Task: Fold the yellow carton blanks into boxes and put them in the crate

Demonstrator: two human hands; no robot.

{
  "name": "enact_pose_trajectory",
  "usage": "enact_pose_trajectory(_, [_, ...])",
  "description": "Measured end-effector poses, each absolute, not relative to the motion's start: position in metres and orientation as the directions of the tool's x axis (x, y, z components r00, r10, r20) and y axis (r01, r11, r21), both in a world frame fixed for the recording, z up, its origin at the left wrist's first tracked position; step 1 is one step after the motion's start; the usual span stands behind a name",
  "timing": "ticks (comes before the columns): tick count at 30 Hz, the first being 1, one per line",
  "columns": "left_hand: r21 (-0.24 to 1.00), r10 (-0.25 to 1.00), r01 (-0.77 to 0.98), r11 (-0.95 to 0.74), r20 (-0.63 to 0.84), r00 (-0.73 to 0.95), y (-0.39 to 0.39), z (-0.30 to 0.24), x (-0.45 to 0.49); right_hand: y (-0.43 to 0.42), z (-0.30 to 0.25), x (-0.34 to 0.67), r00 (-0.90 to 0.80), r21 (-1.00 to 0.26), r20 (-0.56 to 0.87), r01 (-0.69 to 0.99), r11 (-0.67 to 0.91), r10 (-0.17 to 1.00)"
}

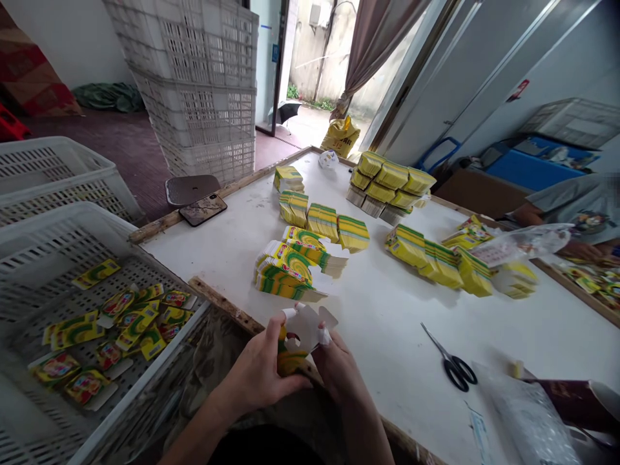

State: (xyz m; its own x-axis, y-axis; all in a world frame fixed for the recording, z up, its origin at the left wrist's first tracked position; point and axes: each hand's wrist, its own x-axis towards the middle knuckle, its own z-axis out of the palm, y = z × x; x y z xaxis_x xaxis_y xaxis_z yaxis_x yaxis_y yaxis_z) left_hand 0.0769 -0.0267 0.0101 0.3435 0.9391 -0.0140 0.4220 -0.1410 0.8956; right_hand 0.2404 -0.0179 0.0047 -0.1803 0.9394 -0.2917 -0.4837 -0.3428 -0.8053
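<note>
Between my two hands, over the table's near edge, is a small yellow-and-green carton [289,363] with its white inner flaps showing. My left hand [259,371] grips its left side, thumb underneath and a white cover on a fingertip. On the other side my right hand [339,368] pinches the flap end, also with white wrapping on a finger. Just beyond lie fanned stacks of flat cartons [285,268], printed yellow and green. To my left, a white plastic crate [87,223] contains several folded cartons [138,323].
Rows of bundled cartons [322,221] stand farther back, with a taller pile [387,181] behind. Scissors [455,368] and bubble wrap [527,413] lie at right. A phone [203,210] rests by the left edge. Stacked crates [203,84] rise behind. Another person's arm [527,216] is at far right.
</note>
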Motion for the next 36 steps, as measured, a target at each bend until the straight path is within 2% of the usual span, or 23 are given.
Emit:
enact_pose_trajectory(4, [0.894, 0.950, 0.408, -0.188, 0.061, 0.305, -0.028, 0.006, 0.079, -0.016, 0.007, 0.230, -0.292, -0.655, -0.338, -0.609, -0.446, 0.895])
enact_pose_trajectory(7, [0.896, 0.944, 0.383, -0.224, 0.103, 0.313, -0.029, 0.005, 0.079, -0.018, 0.003, 0.223, -0.331, -0.607, -0.366, -0.624, -0.493, 0.870])
enact_pose_trajectory(11, [0.875, 0.951, 0.435, -0.215, 0.088, 0.295, -0.029, 0.004, 0.079, -0.019, -0.003, 0.214, -0.261, -0.611, -0.397, -0.641, -0.466, 0.880])
enact_pose_trajectory(19, [0.896, 0.952, 0.403, -0.188, 0.065, 0.301, -0.025, 0.007, 0.079, -0.016, -0.002, 0.203, -0.077, -0.616, -0.465, -0.688, -0.385, 0.882])
enact_pose_trajectory(23, [0.847, 0.945, 0.485, -0.219, 0.062, 0.320, -0.026, 0.008, 0.083, -0.016, -0.007, 0.201, -0.017, -0.687, -0.430, -0.643, -0.339, 0.903])
enact_pose_trajectory(28, [0.823, 0.945, 0.529, -0.206, 0.027, 0.326, -0.027, 0.009, 0.090, -0.017, -0.010, 0.208, 0.105, -0.859, -0.364, -0.422, -0.290, 0.925])
enact_pose_trajectory(36, [0.800, 0.944, 0.565, -0.201, 0.003, 0.331, -0.030, 0.005, 0.089, -0.018, 0.003, 0.216, -0.037, -0.951, -0.216, -0.218, -0.218, 0.976])
